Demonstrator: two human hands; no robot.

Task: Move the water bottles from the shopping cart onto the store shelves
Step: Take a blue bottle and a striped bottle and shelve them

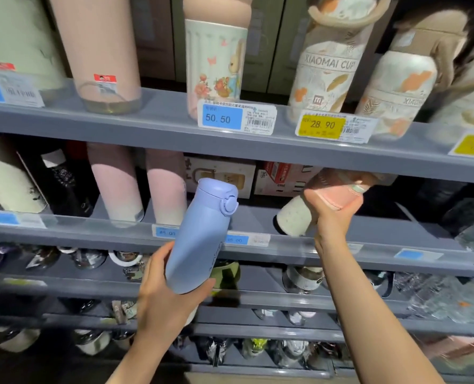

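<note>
left hand point(164, 297) wraps the base of a blue bottle point(200, 239), lower centre of frame, bottle upright with a slight tilt, in front of the second shelf point(368, 253). right hand point(332, 214) grips a pink-and-cream bottle point(313, 206), centre right, tilted with its pink top under the upper shelf point(147, 128) edge, cream base just above the second shelf.

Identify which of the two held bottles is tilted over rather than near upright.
The pink-and-cream bottle in the right hand; the blue bottle in the left hand stands near upright.
</note>
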